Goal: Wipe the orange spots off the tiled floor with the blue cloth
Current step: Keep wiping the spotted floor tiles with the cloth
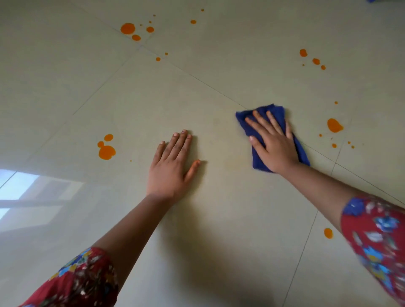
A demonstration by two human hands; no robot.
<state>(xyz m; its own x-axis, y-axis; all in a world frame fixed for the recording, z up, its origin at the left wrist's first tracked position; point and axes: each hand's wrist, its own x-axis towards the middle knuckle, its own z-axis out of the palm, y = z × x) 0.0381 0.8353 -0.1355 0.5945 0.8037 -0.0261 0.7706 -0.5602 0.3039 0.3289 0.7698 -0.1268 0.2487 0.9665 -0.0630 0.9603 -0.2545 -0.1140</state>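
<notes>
My right hand (272, 143) presses flat on a folded blue cloth (303, 154) that lies on the pale tiled floor (197, 94). My left hand (173, 166) rests flat on the floor to the left of the cloth, fingers apart, holding nothing. Orange spots are scattered around: a blob (334, 125) with small drops just right of the cloth, a cluster (106, 151) left of my left hand, a far cluster (128, 28), three drops (315, 61) at the far right, and one spot (328, 233) near my right forearm. A faint yellowish smear (232, 163) lies between my hands.
Dark grout lines (210, 86) cross the floor diagonally. A bright window reflection (32, 192) shines on the tiles at the left. Something blue (371, 1) peeks in at the top right corner.
</notes>
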